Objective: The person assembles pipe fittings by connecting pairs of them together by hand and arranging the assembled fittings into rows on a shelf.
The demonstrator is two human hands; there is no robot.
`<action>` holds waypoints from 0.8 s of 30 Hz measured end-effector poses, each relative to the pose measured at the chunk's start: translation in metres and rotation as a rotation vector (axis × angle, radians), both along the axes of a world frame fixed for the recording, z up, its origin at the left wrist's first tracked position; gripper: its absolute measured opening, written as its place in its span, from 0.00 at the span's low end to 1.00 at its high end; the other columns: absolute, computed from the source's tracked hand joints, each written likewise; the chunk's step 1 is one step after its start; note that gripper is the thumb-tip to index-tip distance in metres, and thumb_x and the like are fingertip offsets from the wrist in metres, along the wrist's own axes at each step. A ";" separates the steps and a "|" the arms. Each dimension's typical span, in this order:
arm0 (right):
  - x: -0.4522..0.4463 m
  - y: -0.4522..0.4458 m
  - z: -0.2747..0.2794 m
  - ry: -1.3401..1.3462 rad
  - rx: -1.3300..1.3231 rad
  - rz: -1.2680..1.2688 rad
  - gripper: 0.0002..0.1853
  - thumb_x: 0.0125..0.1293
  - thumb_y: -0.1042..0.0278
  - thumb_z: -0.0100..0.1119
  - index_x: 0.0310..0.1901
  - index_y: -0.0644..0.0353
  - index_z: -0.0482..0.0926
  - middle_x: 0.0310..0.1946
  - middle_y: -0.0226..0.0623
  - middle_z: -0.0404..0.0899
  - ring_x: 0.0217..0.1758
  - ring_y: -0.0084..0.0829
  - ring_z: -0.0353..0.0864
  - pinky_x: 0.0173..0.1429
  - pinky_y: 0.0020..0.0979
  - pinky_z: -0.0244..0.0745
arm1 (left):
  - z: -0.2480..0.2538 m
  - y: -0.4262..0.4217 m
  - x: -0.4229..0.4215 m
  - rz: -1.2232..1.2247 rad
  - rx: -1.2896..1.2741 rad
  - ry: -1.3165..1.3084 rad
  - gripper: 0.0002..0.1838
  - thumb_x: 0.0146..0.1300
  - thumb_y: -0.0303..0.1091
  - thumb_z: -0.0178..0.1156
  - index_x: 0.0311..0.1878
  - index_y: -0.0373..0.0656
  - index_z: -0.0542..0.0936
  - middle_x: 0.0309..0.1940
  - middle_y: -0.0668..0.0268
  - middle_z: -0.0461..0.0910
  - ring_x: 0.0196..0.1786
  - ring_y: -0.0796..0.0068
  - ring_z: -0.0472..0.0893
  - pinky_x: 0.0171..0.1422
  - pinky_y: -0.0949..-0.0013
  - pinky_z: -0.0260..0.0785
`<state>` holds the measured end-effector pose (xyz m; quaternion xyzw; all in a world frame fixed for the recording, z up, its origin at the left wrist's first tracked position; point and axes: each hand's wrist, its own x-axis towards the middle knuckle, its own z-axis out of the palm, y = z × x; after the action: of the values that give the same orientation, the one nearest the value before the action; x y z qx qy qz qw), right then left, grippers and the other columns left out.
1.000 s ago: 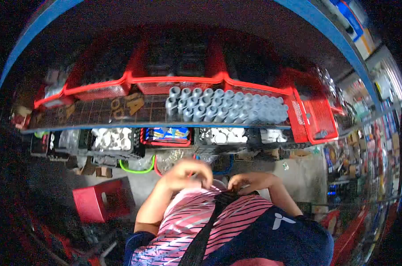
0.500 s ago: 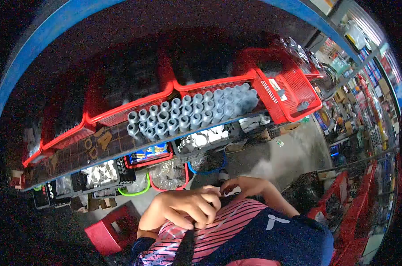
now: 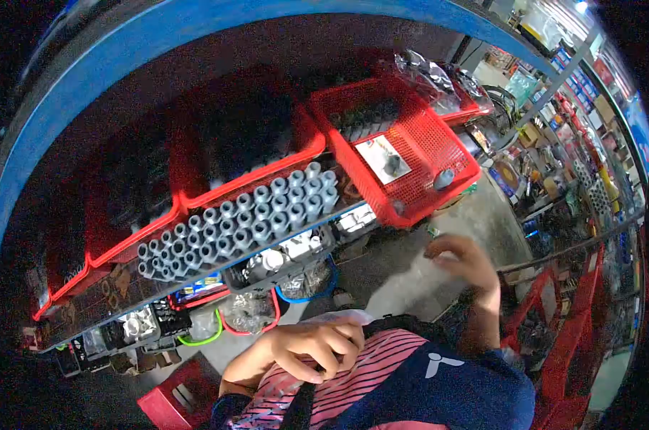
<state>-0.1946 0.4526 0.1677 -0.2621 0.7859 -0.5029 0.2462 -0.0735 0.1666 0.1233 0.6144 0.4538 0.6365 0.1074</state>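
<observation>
At shelf, red basket lengthwise toward right hand, left hand curled over shirt, both grips unclear

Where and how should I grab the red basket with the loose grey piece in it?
Grip the red basket by its near rim, probably right hand from the front: that rim juts past the shelf and faces you uncovered.

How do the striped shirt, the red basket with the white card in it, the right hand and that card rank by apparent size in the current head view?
1. striped shirt
2. red basket
3. right hand
4. white card
</observation>
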 end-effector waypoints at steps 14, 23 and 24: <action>-0.215 0.056 -0.025 0.824 0.335 0.318 0.17 0.51 0.67 0.60 0.44 0.60 0.73 0.39 0.42 0.76 0.45 0.41 0.75 0.51 0.36 0.68 | 0.041 0.073 -0.097 1.354 -0.379 -0.032 0.06 0.51 0.31 0.58 0.30 0.39 0.77 0.25 0.62 0.75 0.30 0.65 0.73 0.37 0.64 0.64; -0.237 0.030 -0.024 0.728 0.726 0.543 0.19 0.48 0.63 0.60 0.42 0.59 0.72 0.37 0.42 0.75 0.44 0.42 0.74 0.47 0.37 0.69 | 0.035 0.104 -0.233 1.362 -1.083 0.313 0.16 0.50 0.38 0.58 0.41 0.42 0.76 0.34 0.54 0.78 0.39 0.55 0.78 0.42 0.56 0.71; -0.233 0.027 -0.012 0.710 0.666 0.555 0.19 0.49 0.63 0.60 0.43 0.59 0.72 0.37 0.42 0.75 0.43 0.42 0.75 0.46 0.36 0.70 | 0.034 0.108 -0.242 1.330 -1.197 0.340 0.17 0.49 0.39 0.59 0.42 0.43 0.76 0.34 0.54 0.78 0.40 0.55 0.78 0.42 0.56 0.72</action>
<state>-0.4274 0.4799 0.1558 -0.5206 0.8385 -0.0248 0.1592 -0.3150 0.2750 0.1573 0.1532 0.9789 0.1259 -0.0491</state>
